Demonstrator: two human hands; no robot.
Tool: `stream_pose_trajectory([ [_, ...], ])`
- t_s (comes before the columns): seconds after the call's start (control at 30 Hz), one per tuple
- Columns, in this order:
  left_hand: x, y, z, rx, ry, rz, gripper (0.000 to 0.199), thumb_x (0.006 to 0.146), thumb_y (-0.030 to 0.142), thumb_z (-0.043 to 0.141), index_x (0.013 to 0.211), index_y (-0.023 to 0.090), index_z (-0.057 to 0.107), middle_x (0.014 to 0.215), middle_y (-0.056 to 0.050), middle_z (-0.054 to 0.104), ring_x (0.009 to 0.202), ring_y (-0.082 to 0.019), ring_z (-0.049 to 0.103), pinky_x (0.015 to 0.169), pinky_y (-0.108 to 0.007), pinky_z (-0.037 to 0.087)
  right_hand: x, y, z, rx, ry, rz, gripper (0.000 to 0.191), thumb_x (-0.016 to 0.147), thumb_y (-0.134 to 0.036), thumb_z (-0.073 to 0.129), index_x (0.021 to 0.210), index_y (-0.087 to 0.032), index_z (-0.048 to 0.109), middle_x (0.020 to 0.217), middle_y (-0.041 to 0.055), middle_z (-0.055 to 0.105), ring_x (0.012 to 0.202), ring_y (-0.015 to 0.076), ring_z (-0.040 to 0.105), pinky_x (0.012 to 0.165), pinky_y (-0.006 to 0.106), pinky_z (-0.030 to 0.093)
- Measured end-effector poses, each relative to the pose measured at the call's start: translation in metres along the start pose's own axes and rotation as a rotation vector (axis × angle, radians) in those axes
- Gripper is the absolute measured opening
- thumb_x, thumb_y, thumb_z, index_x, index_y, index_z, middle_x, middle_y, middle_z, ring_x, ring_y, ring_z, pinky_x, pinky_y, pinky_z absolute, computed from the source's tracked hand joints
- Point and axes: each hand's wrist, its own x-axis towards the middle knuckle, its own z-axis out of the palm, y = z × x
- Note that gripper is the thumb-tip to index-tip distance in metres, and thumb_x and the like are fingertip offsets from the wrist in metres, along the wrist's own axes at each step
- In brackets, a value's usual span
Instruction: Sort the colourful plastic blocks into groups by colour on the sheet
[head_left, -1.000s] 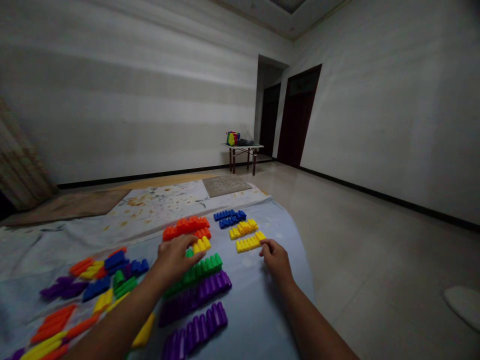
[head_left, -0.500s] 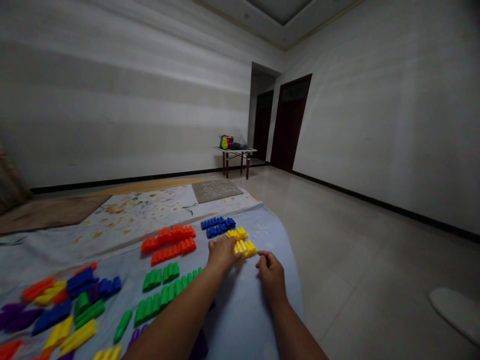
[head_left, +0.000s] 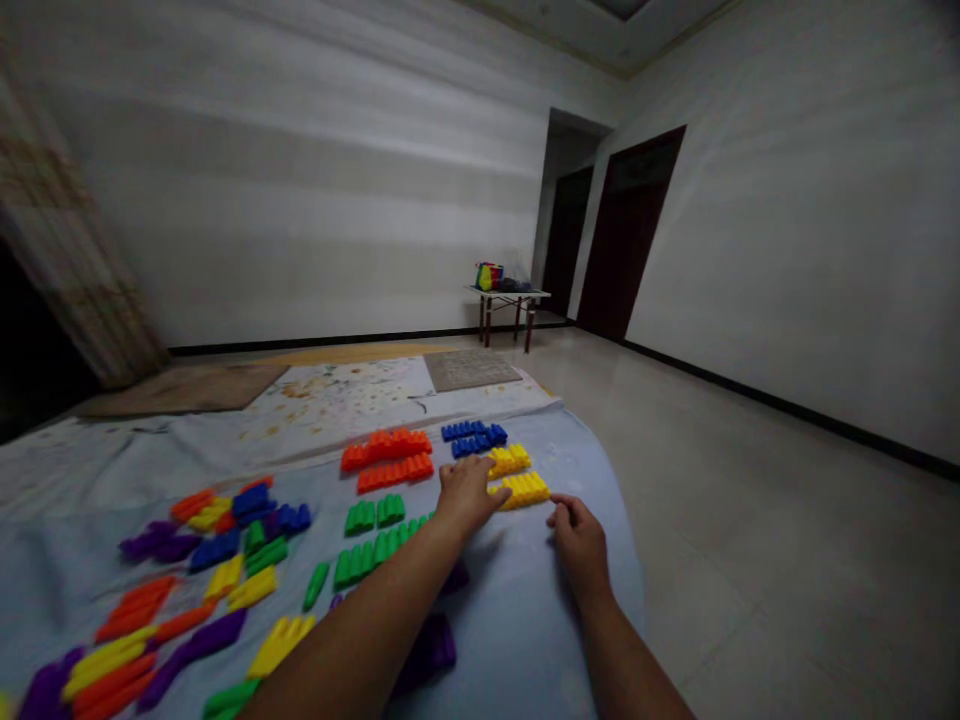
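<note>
My left hand [head_left: 469, 492] is at the left end of two rows of yellow pieces [head_left: 525, 490], fingers bent against them. At their right end, my right hand [head_left: 579, 535] reaches out its index finger, with the other fingers curled. Behind the yellow rows lie two rows of blue pieces [head_left: 478, 446]. Orange rows [head_left: 396, 472] stand left of them. Green rows [head_left: 360, 561] lie nearer, partly behind my left forearm, and purple pieces [head_left: 427, 655] show beside that forearm.
Loose mixed-colour pieces [head_left: 214, 550] lie on the left of the light blue cloth [head_left: 525, 620]. Mats [head_left: 471, 369] rest farther back. A small table [head_left: 510, 293] with a colourful bag stands by the wall, near dark doors.
The view has swung left, so everything appears farther right and more loose pieces show. Both hands remain at the two ends of the yellow rows.
</note>
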Motion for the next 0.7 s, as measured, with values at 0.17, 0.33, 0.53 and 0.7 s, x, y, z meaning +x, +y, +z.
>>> stream_pose_trajectory([
  [0.17, -0.042, -0.037, -0.037, 0.024, 0.082, -0.054, 0.039, 0.08, 0.046, 0.048, 0.112, 0.026, 0.055, 0.116, -0.004, 0.059, 0.112, -0.02, 0.049, 0.095, -0.037, 0.03, -0.001, 0.005, -0.007, -0.106, -0.012, 0.021, 0.042, 0.073, -0.044, 0.045, 0.096, -0.014, 0.063, 0.068, 0.0026, 0.063, 0.053, 0.0146, 0.056, 0.052, 0.025, 0.043],
  [0.33, -0.091, -0.104, -0.075, 0.078, 0.116, -0.199, 0.032, 0.081, 0.041, 0.047, 0.105, 0.024, 0.06, 0.112, -0.004, 0.062, 0.109, -0.02, 0.051, 0.093, -0.036, 0.031, 0.002, 0.012, -0.009, -0.2, -0.069, 0.002, 0.042, 0.074, -0.044, 0.044, 0.099, -0.015, 0.062, 0.071, 0.0037, 0.066, 0.058, 0.0169, 0.06, 0.057, 0.027, 0.044],
  [0.53, -0.147, -0.189, -0.107, 0.173, 0.084, -0.451, 0.03, 0.078, 0.038, 0.048, 0.097, 0.022, 0.064, 0.106, -0.008, 0.065, 0.103, -0.025, 0.055, 0.085, -0.037, 0.036, -0.001, 0.009, -0.01, -0.223, -0.069, -0.027, 0.042, 0.074, -0.044, 0.045, 0.099, -0.015, 0.063, 0.071, 0.0039, 0.066, 0.06, 0.018, 0.061, 0.058, 0.028, 0.045],
  [0.7, -0.163, -0.222, -0.106, 0.215, 0.028, -0.626, 0.03, 0.076, 0.042, 0.045, 0.083, 0.022, 0.065, 0.09, -0.008, 0.069, 0.093, -0.028, 0.06, 0.08, -0.04, 0.039, 0.0, 0.009, -0.008, -0.233, -0.073, -0.036, 0.042, 0.073, -0.044, 0.045, 0.097, -0.015, 0.063, 0.07, 0.0034, 0.066, 0.058, 0.0173, 0.061, 0.057, 0.027, 0.045],
])
